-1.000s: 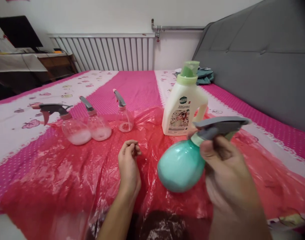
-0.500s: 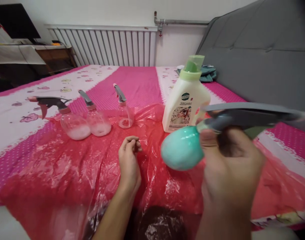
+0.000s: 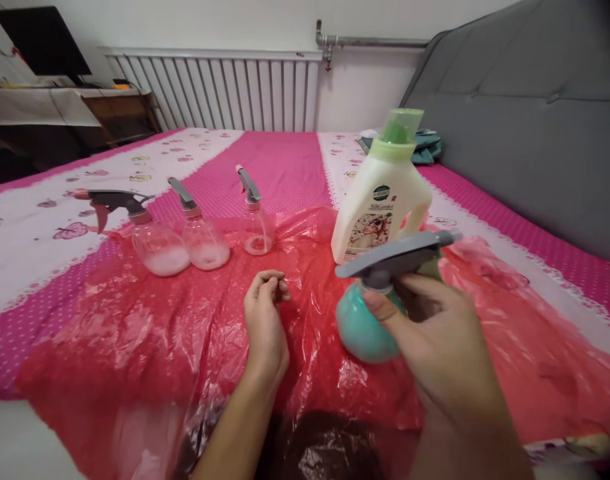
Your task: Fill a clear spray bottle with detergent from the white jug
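Note:
My right hand [image 3: 437, 340] grips a teal spray bottle [image 3: 359, 327] by its neck, under the grey trigger head [image 3: 395, 253]; the bottle stands nearly upright just above the red plastic sheet [image 3: 135, 347]. My left hand [image 3: 265, 320] rests on the sheet to the left of the bottle, fingers curled in loosely with nothing visible in them. A white detergent bottle with a green cap [image 3: 385, 193] stands just behind the teal bottle.
Three clear spray bottles [image 3: 159, 240] [image 3: 202, 233] [image 3: 256, 223] with a little white liquid stand in a row at the left on the sheet. The sheet lies over a pink bedspread [image 3: 279, 167]. A grey headboard [image 3: 525, 120] rises at the right, a radiator [image 3: 219, 90] behind.
My right hand has turned the teal spray bottle from lying tilted sideways to nearly upright and lowered it toward the sheet. The left hand has stayed in place.

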`<state>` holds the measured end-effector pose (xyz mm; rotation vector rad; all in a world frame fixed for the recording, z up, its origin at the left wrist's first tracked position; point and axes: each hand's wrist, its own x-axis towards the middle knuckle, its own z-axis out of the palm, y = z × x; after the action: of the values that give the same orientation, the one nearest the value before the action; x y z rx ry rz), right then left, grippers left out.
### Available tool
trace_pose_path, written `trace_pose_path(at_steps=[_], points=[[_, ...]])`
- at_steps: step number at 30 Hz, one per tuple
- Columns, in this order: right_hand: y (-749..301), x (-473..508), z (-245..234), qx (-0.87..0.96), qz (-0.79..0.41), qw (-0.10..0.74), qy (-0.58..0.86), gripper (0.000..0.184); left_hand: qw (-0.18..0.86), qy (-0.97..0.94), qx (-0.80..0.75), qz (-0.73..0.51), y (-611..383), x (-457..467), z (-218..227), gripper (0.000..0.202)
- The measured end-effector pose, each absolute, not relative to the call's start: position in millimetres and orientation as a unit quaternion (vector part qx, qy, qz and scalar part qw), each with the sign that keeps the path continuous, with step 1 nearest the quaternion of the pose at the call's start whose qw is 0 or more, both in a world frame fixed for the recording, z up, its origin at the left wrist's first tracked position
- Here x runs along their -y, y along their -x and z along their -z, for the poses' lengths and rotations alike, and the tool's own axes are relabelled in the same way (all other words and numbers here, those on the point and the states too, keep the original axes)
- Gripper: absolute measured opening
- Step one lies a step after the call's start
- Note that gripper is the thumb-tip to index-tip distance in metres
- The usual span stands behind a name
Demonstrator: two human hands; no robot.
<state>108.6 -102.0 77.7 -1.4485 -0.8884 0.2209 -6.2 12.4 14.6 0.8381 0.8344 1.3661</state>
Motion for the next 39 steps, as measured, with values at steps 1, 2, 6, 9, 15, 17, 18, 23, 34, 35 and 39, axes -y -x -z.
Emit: trace_pose_path(at_steps=[1,2,6,9,15,17,18,23,34,35,39], points=[[-109,104,-78,0.392,-0.121,0.668,0.620,0.016,0.620,-0.364,-0.362,-0.593,6,-12,-15,0.014],[-108,105,-78,0.379,-0.128,0.696,0.596,0.017,0.621,-0.364,-0.361,-0.593,6,-12,-15,0.014],[-103,102,-76,0.330,-0.045,0.737,0.588,0.017,0.623,-0.365,-0.358,-0.592,6,-12,-14,0.012],[-102,99,-74,0.332,-0.031,0.683,0.650,0.016,0.621,-0.360,-0.362,-0.595,6,-13,-14,0.011],[-100,102,-81,0.303,-0.121,0.777,0.538,0.022,0.619,-0.370,-0.361,-0.590,7,-12,-15,0.011],[-98,100,-80,0.296,-0.058,0.778,0.552,0.020,0.619,-0.370,-0.360,-0.592,7,-11,-14,0.012],[-98,98,-78,0.296,-0.033,0.763,0.573,0.021,0.619,-0.368,-0.361,-0.593,7,-11,-14,0.012],[-104,102,-75,0.295,-0.128,0.754,0.573,0.028,0.616,-0.365,-0.365,-0.595,7,-11,-15,0.011],[-104,99,-74,0.270,-0.138,0.788,0.536,0.027,0.621,-0.364,-0.365,-0.590,7,-11,-15,0.012],[-104,99,-75,0.267,-0.118,0.796,0.531,0.026,0.622,-0.368,-0.364,-0.587,7,-11,-15,0.012],[-104,98,-75,0.263,-0.031,0.775,0.575,0.026,0.615,-0.371,-0.366,-0.592,6,-11,-14,0.012]])
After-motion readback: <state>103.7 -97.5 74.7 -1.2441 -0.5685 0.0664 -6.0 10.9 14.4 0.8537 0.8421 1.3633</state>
